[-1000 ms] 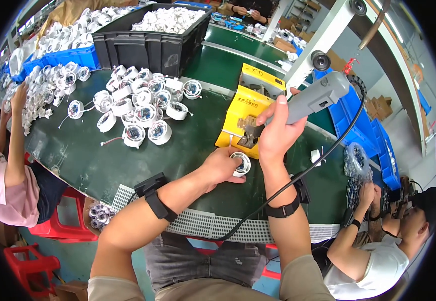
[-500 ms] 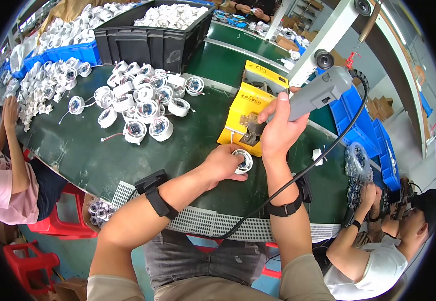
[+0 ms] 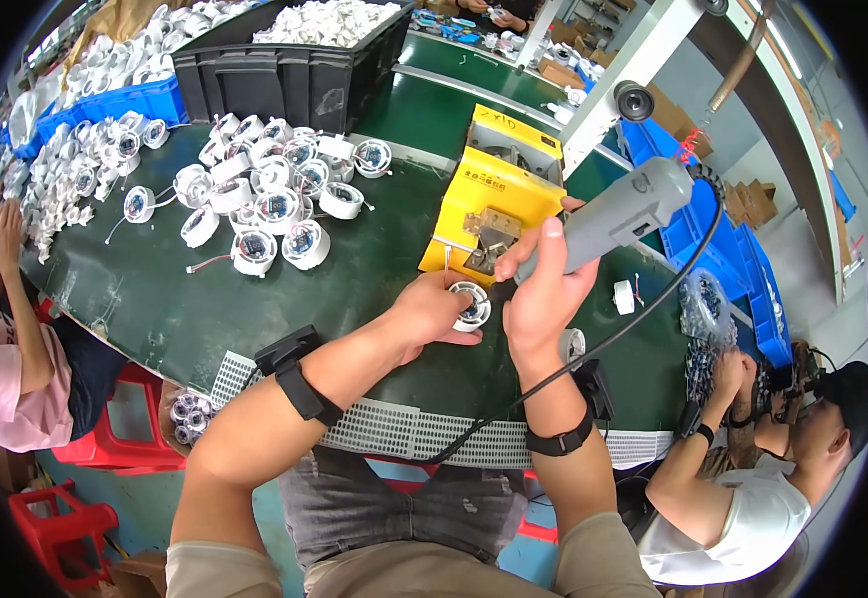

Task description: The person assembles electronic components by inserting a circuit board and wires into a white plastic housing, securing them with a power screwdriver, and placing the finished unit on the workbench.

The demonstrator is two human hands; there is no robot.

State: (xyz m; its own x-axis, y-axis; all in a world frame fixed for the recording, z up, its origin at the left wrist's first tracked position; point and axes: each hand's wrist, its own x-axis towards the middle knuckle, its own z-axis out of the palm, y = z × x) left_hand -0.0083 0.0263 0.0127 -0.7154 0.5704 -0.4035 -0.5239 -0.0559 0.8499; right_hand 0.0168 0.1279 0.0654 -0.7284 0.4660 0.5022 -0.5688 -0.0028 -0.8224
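Note:
My left hand [image 3: 434,314] grips a small round white lamp housing [image 3: 472,305] on the green table [image 3: 155,309], just in front of a yellow box-shaped fixture [image 3: 499,199]. My right hand [image 3: 543,289] holds a grey electric screwdriver [image 3: 618,214], tilted, with its tip pointing down toward the housing. A black cable runs from the screwdriver's back end past my right wrist and off the table's near edge. Both wrists wear black bands.
A heap of round white housings [image 3: 274,194] lies at the left centre, with more beyond. A black crate [image 3: 289,70] of white parts stands behind. Blue bins [image 3: 713,249] are at the right. Seated people work at the left [image 3: 5,349] and lower right [image 3: 753,498].
The view has shifted slightly; my hands stay at the housing, and the screwdriver has tipped a little lower toward it.

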